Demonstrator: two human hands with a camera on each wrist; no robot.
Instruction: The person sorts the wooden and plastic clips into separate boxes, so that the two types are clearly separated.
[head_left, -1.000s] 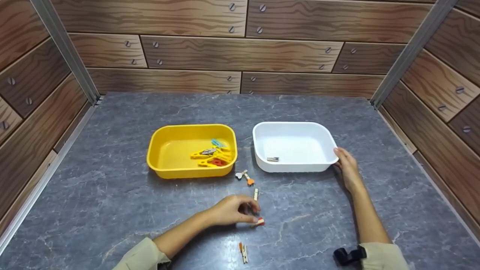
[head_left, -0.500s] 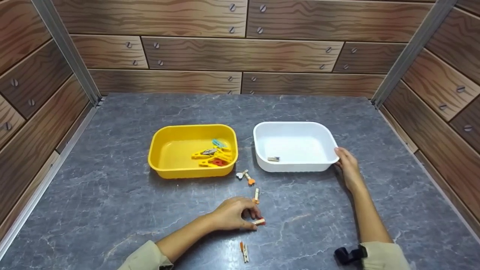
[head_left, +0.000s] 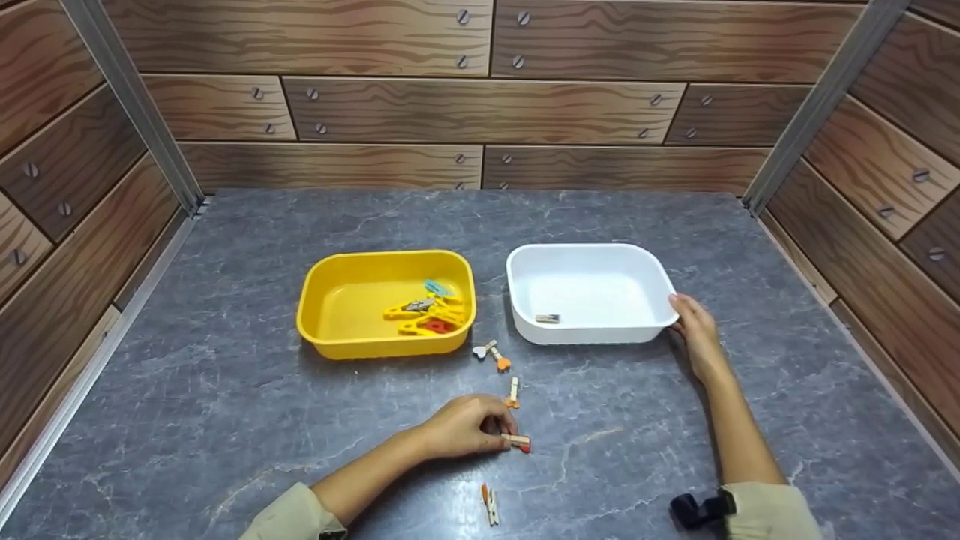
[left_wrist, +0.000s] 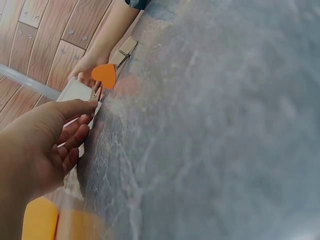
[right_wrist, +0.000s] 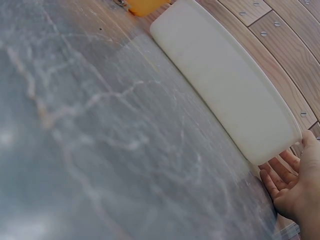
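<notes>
A small red-ended wooden clothespin (head_left: pixel 520 441) lies at the left hand's (head_left: pixel 466 429) fingertips, seemingly pinched by thumb and finger; the right hand (head_left: pixel 697 337) grips the white rectangular plastic tub's (head_left: pixel 592 336) corner.

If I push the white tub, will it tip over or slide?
The white tub would probably slide, since it looks low and wide on a smooth-looking table. It's likely light: only a small clip shows inside.

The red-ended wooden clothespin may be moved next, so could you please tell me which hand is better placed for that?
The left hand, most likely: it pinches the red-ended wooden clothespin, while the right hand is farther off, holding the white plastic tub by one corner.
</notes>
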